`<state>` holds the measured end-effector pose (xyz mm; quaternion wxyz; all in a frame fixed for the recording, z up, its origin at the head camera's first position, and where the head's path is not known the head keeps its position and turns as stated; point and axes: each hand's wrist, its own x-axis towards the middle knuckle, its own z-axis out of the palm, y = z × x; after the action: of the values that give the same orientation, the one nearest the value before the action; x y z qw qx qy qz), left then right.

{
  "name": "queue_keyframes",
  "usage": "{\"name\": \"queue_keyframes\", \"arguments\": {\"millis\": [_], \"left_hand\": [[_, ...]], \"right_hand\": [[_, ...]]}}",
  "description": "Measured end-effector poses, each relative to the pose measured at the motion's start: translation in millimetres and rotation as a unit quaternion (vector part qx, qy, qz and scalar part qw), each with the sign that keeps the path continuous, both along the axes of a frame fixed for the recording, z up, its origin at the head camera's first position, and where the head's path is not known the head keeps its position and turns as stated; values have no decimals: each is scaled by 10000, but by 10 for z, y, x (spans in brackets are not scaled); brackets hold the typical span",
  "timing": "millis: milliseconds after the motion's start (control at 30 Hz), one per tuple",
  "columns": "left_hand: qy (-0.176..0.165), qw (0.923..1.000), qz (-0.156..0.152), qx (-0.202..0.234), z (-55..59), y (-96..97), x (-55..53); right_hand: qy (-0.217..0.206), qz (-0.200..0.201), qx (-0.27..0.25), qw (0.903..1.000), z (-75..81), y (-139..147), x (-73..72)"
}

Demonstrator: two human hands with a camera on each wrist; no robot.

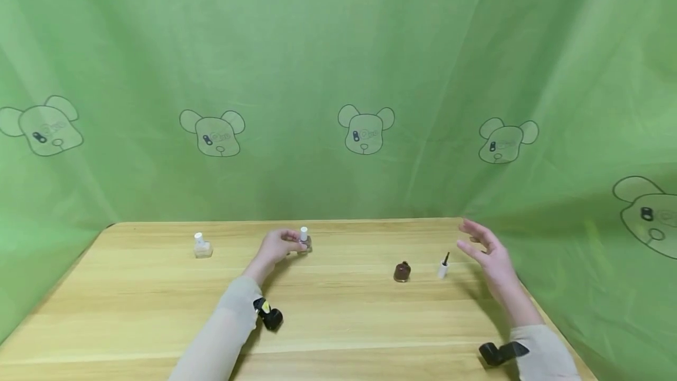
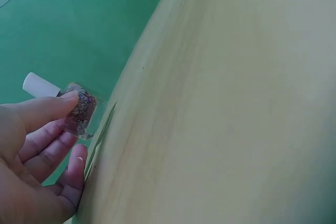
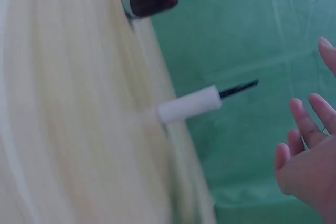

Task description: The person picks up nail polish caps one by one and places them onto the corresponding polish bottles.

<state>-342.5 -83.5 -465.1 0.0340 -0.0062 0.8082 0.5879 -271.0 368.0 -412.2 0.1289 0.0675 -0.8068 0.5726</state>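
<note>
My left hand (image 1: 278, 246) pinches a small glitter nail polish bottle (image 2: 81, 109) between thumb and fingers. Its white cap (image 2: 40, 85) is on. To the right, my right hand (image 1: 489, 254) hovers above the table with fingers spread and nothing in them. Nearest to it, a white nail polish cap (image 1: 442, 270) stands on its top end, dark brush (image 3: 239, 89) pointing up. Left of that cap, an uncapped dark red nail polish bottle (image 1: 402, 272) stands upright, its neck bare.
A pale, clear nail polish bottle (image 1: 203, 249) with a white cap stands at the left of the wooden table (image 1: 338, 322). A green curtain (image 1: 296, 46) with bear-head drawings hangs behind the table and along its sides.
</note>
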Motion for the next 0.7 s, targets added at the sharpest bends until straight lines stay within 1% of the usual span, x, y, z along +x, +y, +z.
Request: {"name": "queue_keyframes", "arguments": {"millis": [133, 267, 533, 700], "left_hand": [[-78, 9999, -29, -138, 9, 6, -21], [-51, 9998, -50, -190, 15, 14, -21], [-105, 9996, -188, -173, 24, 40, -44], [-99, 9996, -232, 99, 13, 69, -30]], "right_hand": [[-567, 437, -204, 9972, -115, 89, -46], [-913, 805, -298, 9921, -218, 129, -101], [-1549, 1089, -197, 9817, -364, 127, -133], [-1780, 1199, -61, 9767, -409, 107, -126]]}}
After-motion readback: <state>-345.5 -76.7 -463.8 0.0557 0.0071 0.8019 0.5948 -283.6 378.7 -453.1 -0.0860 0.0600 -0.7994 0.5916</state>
